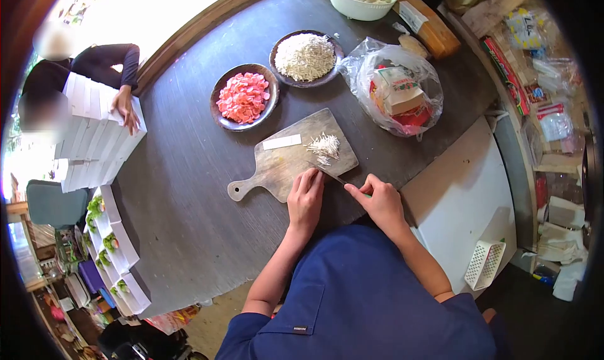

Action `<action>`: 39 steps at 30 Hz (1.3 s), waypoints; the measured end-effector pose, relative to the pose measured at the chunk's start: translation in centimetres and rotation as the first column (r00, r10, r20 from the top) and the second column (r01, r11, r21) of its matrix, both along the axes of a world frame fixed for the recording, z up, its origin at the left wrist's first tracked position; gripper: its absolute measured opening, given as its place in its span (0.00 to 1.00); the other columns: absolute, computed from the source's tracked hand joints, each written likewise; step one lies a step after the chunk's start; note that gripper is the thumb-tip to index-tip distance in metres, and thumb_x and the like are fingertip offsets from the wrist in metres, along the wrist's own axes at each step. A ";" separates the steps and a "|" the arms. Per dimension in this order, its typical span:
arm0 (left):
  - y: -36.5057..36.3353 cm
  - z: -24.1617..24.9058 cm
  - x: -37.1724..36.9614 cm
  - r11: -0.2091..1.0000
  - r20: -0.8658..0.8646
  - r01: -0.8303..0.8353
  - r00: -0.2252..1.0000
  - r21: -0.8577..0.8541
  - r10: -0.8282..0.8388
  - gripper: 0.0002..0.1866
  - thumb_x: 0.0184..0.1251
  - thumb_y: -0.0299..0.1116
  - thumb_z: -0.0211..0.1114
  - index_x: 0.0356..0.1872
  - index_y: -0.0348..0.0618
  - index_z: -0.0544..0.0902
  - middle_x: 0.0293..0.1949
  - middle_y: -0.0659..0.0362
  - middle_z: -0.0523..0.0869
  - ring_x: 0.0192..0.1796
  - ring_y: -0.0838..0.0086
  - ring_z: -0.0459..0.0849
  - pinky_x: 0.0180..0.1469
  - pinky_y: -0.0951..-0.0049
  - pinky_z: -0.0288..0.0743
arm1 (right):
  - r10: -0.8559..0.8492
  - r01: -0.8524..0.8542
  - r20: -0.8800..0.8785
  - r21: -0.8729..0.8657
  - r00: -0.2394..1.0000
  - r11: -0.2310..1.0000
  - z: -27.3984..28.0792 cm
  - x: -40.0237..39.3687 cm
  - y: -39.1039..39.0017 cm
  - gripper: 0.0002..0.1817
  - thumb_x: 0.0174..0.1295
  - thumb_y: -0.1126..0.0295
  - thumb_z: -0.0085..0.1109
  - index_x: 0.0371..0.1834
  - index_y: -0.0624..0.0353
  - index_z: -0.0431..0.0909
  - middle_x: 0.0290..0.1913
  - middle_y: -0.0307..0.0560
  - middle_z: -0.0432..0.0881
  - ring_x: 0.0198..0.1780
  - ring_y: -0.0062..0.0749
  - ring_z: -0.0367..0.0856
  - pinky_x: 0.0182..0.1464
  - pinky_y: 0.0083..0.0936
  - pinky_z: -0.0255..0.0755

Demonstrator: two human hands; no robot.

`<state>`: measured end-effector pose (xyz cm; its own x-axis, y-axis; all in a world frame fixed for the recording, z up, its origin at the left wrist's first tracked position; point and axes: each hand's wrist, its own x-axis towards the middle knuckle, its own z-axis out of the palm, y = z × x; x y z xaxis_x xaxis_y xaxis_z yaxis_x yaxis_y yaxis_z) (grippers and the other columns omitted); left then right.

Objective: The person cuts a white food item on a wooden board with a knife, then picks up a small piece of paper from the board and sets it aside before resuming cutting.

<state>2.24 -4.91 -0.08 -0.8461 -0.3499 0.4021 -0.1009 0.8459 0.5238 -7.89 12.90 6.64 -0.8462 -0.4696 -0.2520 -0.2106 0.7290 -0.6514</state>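
A wooden cutting board lies on the dark table, its handle toward the left. On it rest a pile of thin white strips and a flat white piece. My right hand is closed round the handle of a knife, whose blade reaches over the board's near edge. My left hand is at that near edge by the blade tip, fingers bent and pressed together; whatever lies under its fingertips is too hidden to name.
Beyond the board stand a bowl of pink slices, a bowl of pale shreds and a plastic bag. At the left, a person's hand touches stacked white boxes. A white basket is at the right.
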 end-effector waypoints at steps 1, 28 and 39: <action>0.0 0.1 -0.1 1.000 -0.001 -0.010 1.000 -0.006 0.010 0.14 0.66 0.22 0.74 0.52 0.37 0.90 0.54 0.56 0.88 0.57 0.60 0.89 0.56 0.62 0.87 | -0.009 0.009 0.002 -0.003 1.000 1.000 -0.2 -0.1 0.1 0.30 0.70 0.41 0.74 0.29 0.58 0.79 0.24 0.54 0.87 0.32 0.58 0.90 0.36 0.50 0.81; 0.4 0.2 -0.2 0.995 -0.023 -0.091 0.996 -0.029 0.090 0.10 0.69 0.25 0.74 0.50 0.40 0.92 0.53 0.59 0.90 0.53 0.62 0.90 0.54 0.62 0.87 | 0.043 -0.043 0.025 0.005 0.999 0.999 -1.0 -1.3 -0.5 0.30 0.68 0.39 0.75 0.30 0.59 0.83 0.28 0.53 0.90 0.37 0.57 0.93 0.42 0.49 0.84; 0.7 -0.1 -0.2 0.993 -0.025 -0.116 0.993 0.025 0.117 0.10 0.69 0.25 0.74 0.50 0.40 0.91 0.54 0.59 0.90 0.56 0.61 0.89 0.57 0.61 0.86 | -0.009 0.012 0.041 -0.072 0.999 0.997 -1.2 -1.5 -1.6 0.30 0.66 0.39 0.76 0.29 0.59 0.83 0.29 0.53 0.91 0.36 0.56 0.93 0.41 0.48 0.84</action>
